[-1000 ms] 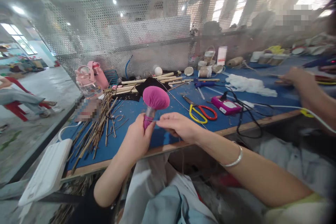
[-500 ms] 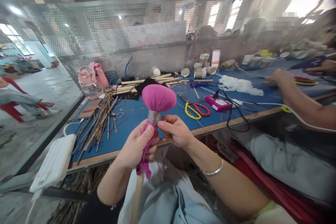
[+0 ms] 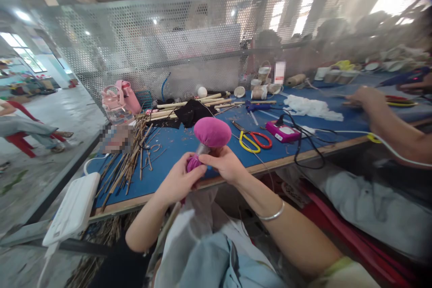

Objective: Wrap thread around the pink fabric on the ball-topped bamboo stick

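Observation:
A wooden stick (image 3: 171,217) slants up from my lap, topped by a rounded, smooth magenta cloth-covered head (image 3: 212,132). Below the head is a shiny silvery-clear wrapped neck (image 3: 203,149), with gathered magenta cloth (image 3: 193,163) beneath it. My left hand (image 3: 184,176) is closed round the stick at the gathered cloth. Close under the head, my right hand (image 3: 225,164) is closed at the neck, its thumb reaching the cloth's edge; its other fingertips are hidden behind. The head tilts to the right.
Red-and-yellow-handled scissors (image 3: 251,139) and a magenta box (image 3: 282,131) with black cable lie beyond my right hand. Dry twigs (image 3: 130,168) spread at left near a white power bank (image 3: 72,209). At right, a co-worker's arm (image 3: 388,117) reaches over the blue table (image 3: 158,180).
The magenta head has tipped rightward and sunk a little. My left hand has turned over the gathered cloth, and my right hand has come in under the head. The hanging cloth ends are now mostly hidden.

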